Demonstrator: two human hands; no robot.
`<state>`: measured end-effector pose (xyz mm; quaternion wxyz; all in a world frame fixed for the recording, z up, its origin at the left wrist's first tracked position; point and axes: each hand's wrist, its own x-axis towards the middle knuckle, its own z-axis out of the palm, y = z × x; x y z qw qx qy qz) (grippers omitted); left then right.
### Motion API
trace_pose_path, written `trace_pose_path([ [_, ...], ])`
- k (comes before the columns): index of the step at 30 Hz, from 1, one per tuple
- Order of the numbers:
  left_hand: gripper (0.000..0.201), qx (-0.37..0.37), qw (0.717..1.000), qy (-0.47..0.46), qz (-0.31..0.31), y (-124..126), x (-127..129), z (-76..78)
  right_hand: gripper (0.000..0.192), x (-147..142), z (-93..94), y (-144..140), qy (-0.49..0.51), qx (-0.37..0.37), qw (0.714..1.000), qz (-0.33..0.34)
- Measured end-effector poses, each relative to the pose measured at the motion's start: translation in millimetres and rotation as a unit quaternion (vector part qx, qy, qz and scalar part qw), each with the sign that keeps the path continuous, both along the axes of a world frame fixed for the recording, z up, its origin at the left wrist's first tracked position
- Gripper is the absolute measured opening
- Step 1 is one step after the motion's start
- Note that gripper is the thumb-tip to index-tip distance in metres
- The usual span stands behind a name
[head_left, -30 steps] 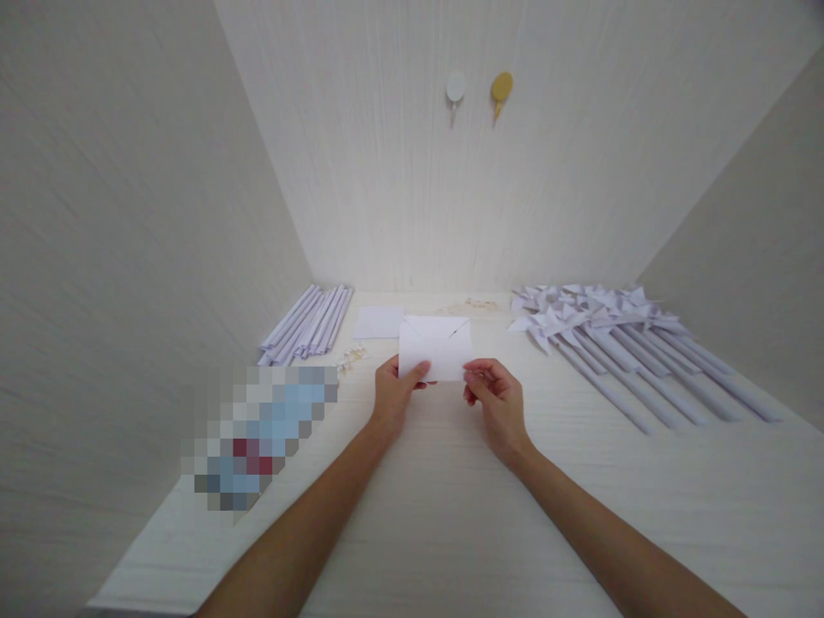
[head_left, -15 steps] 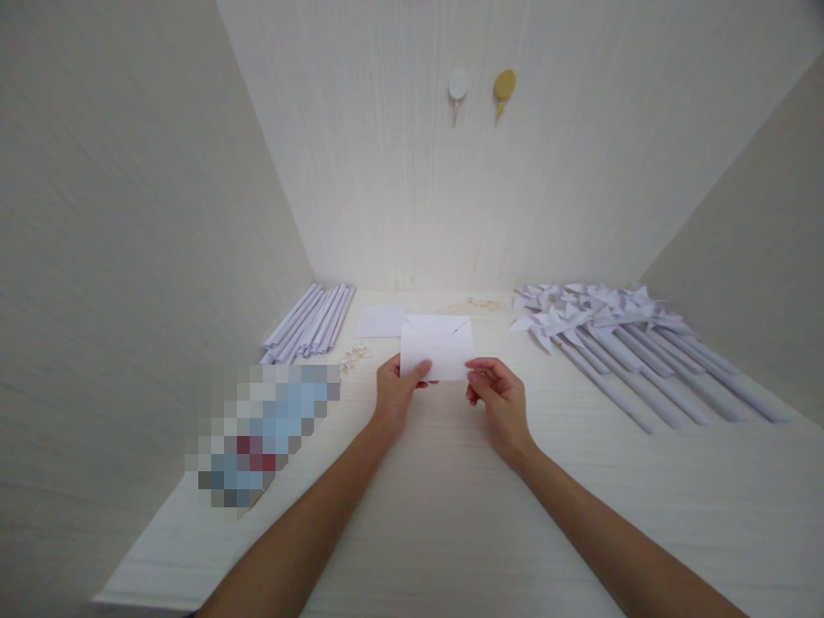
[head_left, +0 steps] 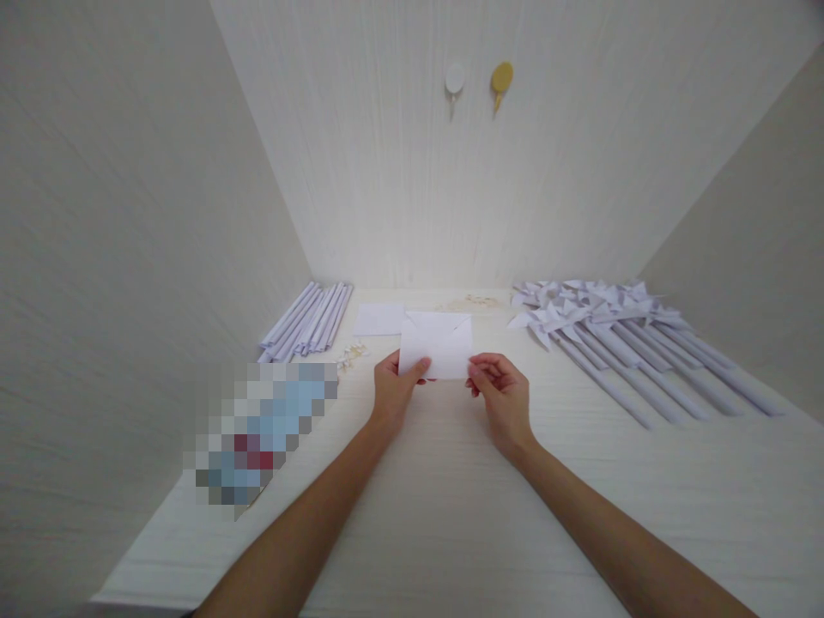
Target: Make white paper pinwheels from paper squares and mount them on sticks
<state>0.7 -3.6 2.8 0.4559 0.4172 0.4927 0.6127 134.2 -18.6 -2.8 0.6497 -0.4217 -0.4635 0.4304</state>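
Observation:
A white square of paper [head_left: 436, 343] with short cuts at its far corners is held above the white table [head_left: 451, 506]. My left hand [head_left: 394, 390] pinches its near left corner, thumb on top. My right hand [head_left: 503, 395] pinches the near right corner with the fingertips. Both forearms reach in from the bottom of the view.
A bundle of rolled white paper sticks [head_left: 309, 319] lies at the back left, beside a flat white sheet [head_left: 379, 319]. Several finished paper pinwheels [head_left: 611, 330] lie at the back right. Small pale pins [head_left: 353, 354] are scattered near the sticks. A blurred object [head_left: 257, 433] sits at the left.
The paper's far right corner flap has flattened and my right fingers have closed in on the sheet's corner. The hands have stayed in nearly the same place.

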Motion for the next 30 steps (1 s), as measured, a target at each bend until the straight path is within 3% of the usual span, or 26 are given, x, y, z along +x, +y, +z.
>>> trace_pose_path([
  [13, 0.019, 0.009, 1.000, -0.005, 0.028, 1.5, -0.4, 1.3, 0.014, 1.5, -4.1, 2.3, 0.022, 0.023, 0.998, 0.057],
  [30, 0.018, 0.044, 0.997, 0.066, 0.019, 2.0, -5.3, 2.7, 0.011, 11.7, 2.4, 11.2, -0.017, -0.010, 0.999, 0.038],
])
